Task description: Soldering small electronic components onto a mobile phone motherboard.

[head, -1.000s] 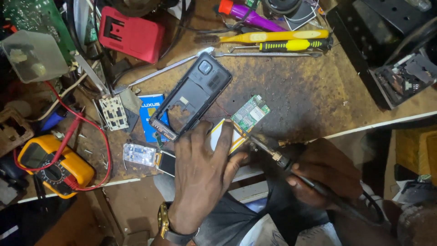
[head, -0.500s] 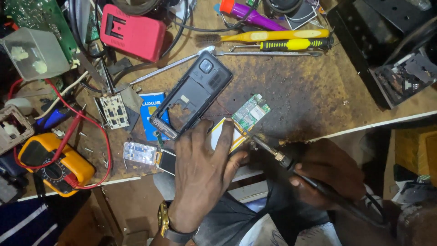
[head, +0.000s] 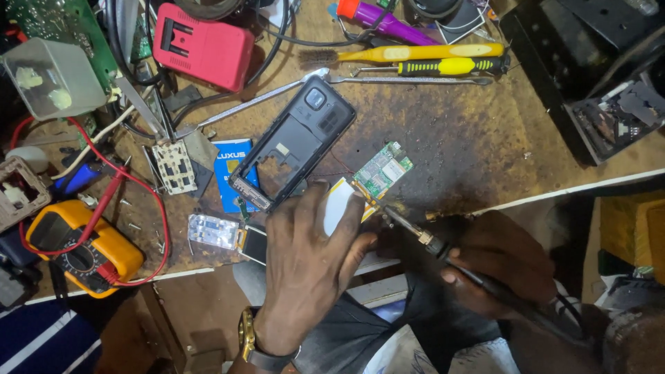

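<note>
**Grip and bench items**

Right hand (head: 502,266) grip closed on one dark soldering iron (head: 443,251), tip at one small green circuit board (head: 383,169). Left hand (head: 305,260) presses flat on a white panel (head: 338,204) beside it. One black phone frame (head: 294,142); scuffed wooden table (head: 471,131); one yellow multimeter (head: 80,249).

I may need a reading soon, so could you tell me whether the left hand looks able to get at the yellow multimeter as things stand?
Probably yes, though not at once: the left hand is pressing down the white part beside the circuit board. The multimeter lies to its left at the bench edge, with only red leads and small parts between, nothing tall.
</note>
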